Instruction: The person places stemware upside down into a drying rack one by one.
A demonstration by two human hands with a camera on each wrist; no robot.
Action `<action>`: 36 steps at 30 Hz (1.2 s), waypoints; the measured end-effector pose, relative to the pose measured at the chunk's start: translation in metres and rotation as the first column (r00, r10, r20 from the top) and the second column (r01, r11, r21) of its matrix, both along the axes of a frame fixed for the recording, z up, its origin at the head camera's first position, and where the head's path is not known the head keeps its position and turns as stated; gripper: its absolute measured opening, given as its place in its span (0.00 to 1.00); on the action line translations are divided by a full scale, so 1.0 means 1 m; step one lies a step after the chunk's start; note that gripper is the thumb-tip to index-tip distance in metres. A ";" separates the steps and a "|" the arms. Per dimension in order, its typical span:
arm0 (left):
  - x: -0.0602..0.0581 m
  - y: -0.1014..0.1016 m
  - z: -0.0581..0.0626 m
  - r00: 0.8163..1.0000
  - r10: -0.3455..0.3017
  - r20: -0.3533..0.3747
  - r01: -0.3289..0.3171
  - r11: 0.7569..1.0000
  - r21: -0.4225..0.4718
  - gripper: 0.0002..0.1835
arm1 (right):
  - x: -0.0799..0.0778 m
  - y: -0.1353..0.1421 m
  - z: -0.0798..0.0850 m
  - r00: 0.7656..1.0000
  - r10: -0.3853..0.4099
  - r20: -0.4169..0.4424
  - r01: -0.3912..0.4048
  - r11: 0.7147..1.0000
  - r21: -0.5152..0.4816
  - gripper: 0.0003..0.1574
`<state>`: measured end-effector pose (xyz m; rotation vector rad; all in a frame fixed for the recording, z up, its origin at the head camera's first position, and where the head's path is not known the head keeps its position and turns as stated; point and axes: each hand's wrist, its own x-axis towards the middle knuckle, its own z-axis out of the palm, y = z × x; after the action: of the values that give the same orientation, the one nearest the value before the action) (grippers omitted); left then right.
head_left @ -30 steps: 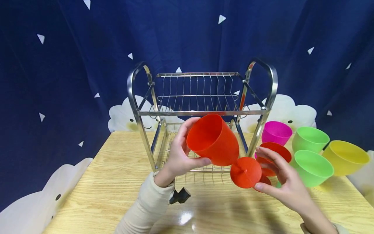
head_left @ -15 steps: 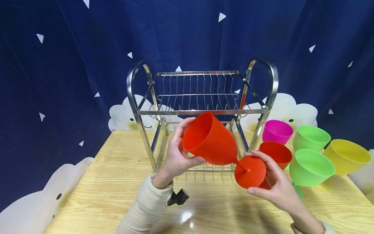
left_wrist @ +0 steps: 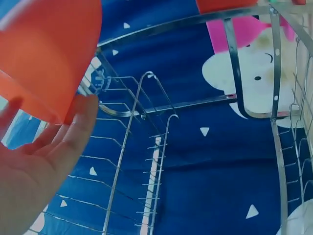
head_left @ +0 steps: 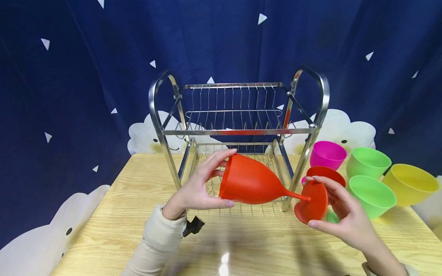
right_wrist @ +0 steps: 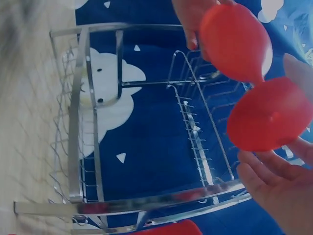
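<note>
A red plastic goblet (head_left: 253, 180) is held sideways in front of the dish rack, its mouth to the left and its foot to the right. My left hand (head_left: 198, 188) grips the bowl at the rim, thumb below and fingers above. The red bowl (left_wrist: 49, 54) covers part of those fingers in the left wrist view. My right hand (head_left: 348, 220) holds the round foot (head_left: 315, 201) by its edge between thumb and fingers. In the right wrist view the underside of the foot (right_wrist: 264, 112) faces the palm, and the stem runs up to the bowl (right_wrist: 234, 41).
A two-tier metal dish rack (head_left: 238, 132) stands on the wooden table (head_left: 145, 191). To its right are a magenta goblet (head_left: 328, 154), another red goblet (head_left: 326, 172), two green goblets (head_left: 367, 163) and a yellow goblet (head_left: 411, 186). A navy curtain (head_left: 221, 38) hangs behind.
The goblet has turned from mouth toward the viewer to nearly side-on, its foot moving right. My left hand has dropped lower, and my right hand has come onto the foot.
</note>
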<state>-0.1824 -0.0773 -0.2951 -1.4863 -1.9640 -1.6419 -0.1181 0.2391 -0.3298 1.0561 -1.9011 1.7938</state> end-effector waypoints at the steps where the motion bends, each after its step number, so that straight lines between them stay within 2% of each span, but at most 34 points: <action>1: 0.000 0.000 -0.001 1.000 -0.001 -0.006 0.001 1.000 -0.002 0.49 | 0.000 0.001 0.001 1.000 0.002 0.005 -0.002 1.000 -0.008 0.53; 4: 0.001 0.001 -0.005 1.000 -0.006 -0.002 0.007 0.999 0.040 0.48 | 0.003 0.002 0.002 0.998 -0.005 0.057 0.010 0.997 -0.083 0.55; 6: 0.002 0.003 -0.008 1.000 -0.004 -0.002 0.004 0.996 0.092 0.48 | 0.004 0.000 0.001 0.995 0.013 0.102 0.005 0.986 -0.169 0.53; 9: 0.003 0.009 -0.012 1.000 -0.025 -0.018 0.027 0.983 0.180 0.49 | 0.003 -0.010 -0.006 0.984 0.137 0.111 -0.093 0.940 -0.329 0.45; 12: 0.005 0.017 -0.014 0.998 -0.045 -0.045 0.054 0.969 0.241 0.51 | -0.001 -0.026 -0.013 0.948 0.301 0.101 -0.232 0.873 -0.430 0.36; 15: 0.007 0.027 -0.016 0.997 -0.034 -0.074 0.053 0.963 0.264 0.52 | -0.004 -0.044 -0.016 0.925 0.353 0.141 -0.252 0.848 -0.466 0.33; 19: 0.010 0.040 -0.019 0.995 0.011 -0.099 0.016 0.964 0.267 0.52 | -0.007 -0.063 -0.012 0.926 0.340 0.162 -0.214 0.829 -0.516 0.33; 23: 0.013 0.048 -0.023 0.993 0.047 -0.105 -0.018 0.965 0.261 0.53 | -0.007 -0.076 -0.007 0.918 0.358 0.173 -0.185 0.770 -0.610 0.28; 26: 0.015 0.053 -0.025 0.990 0.084 -0.114 -0.053 0.967 0.250 0.53 | -0.006 -0.081 -0.007 0.909 0.380 0.170 -0.172 0.715 -0.677 0.25; 31: 0.016 0.058 -0.028 0.985 0.118 -0.127 -0.083 0.964 0.252 0.54 | -0.005 -0.088 -0.005 0.912 0.384 0.147 -0.156 0.653 -0.741 0.22; 34: 0.016 0.060 -0.031 0.986 0.117 -0.122 -0.082 0.961 0.264 0.54 | -0.004 -0.092 -0.004 0.915 0.380 0.138 -0.147 0.631 -0.761 0.22; 36: 0.015 0.062 -0.032 0.986 0.115 -0.122 -0.080 0.961 0.265 0.54 | -0.002 -0.094 -0.003 0.920 0.364 0.146 -0.128 0.631 -0.765 0.22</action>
<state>-0.1671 -0.0157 -0.3270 -1.3424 -1.6498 -1.6349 -0.1202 0.1449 -0.3333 0.7790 -0.9106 2.6631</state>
